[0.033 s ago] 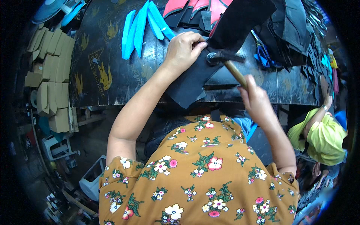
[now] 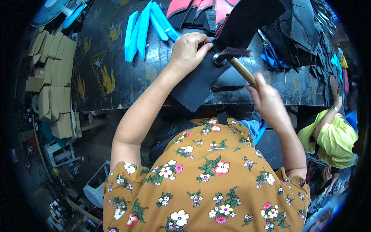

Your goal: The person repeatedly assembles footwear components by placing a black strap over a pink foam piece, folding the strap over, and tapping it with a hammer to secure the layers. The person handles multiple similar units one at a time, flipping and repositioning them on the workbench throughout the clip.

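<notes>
My right hand (image 2: 266,96) is closed around the wooden handle of a hammer (image 2: 242,71). The hammer's round metal face is down at the black sheet material, close to my left fingertips; whether it touches cannot be told. With thumb and fingers pinched, my left hand (image 2: 190,52) holds the edge of a black piece of sheet material (image 2: 197,89). This piece lies flat on the dark table (image 2: 127,87) and its lower corner reaches the near edge. A second black panel (image 2: 251,23) with a thin red edge stretches up and right from the hammer.
Light-blue strips (image 2: 139,33) lie left of my hand, and red-and-black pieces (image 2: 199,11) behind it. Blue-handled scissors (image 2: 269,54) rest beside stacked black pieces (image 2: 299,31) at right. Cardboard boxes (image 2: 58,73) stand left. A person in a yellow shirt (image 2: 330,137) is at right.
The hammer's handle and my right hand have shifted slightly, and the head is tilted a little differently. My left hand keeps its hold in nearly the same place.
</notes>
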Available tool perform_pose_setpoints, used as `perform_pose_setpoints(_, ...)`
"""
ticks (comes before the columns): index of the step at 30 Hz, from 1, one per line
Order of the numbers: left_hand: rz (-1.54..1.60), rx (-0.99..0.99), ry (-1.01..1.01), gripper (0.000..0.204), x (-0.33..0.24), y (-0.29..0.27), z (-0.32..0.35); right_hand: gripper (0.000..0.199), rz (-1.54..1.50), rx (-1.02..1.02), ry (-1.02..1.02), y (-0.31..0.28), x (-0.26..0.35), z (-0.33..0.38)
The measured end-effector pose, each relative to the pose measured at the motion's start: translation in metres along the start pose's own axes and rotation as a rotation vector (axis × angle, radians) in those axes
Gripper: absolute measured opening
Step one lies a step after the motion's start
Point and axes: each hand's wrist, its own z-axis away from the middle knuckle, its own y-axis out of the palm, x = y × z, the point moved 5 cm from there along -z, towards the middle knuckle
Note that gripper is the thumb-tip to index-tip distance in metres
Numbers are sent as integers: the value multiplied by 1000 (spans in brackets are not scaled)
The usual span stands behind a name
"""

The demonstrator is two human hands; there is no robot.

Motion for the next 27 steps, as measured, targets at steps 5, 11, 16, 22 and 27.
perform_pose_setpoints(5, 49, -11, -65, 18, 11, 8, -7, 31, -349, -237, -111, -13, -8, -2)
perform_pose_setpoints(11, 64, 21, -129, 20, 12, 14, -13, 30, -78, -191, -69, -13, -9, -5)
perform_pose_setpoints(16, 124, -51, -160, 17, 15, 14, -11, 32, -169, -130, -356, -7, 4, 0)
perform_pose_setpoints(22, 145, -85, -145, 17, 19, 13, -12, 24, -282, -242, -228, -20, 1, 3)
perform_pose_setpoints(27, 97, -68, -138, 18, 21, 13, -12, 23, -45, 85, -90, -5, -1, 5)
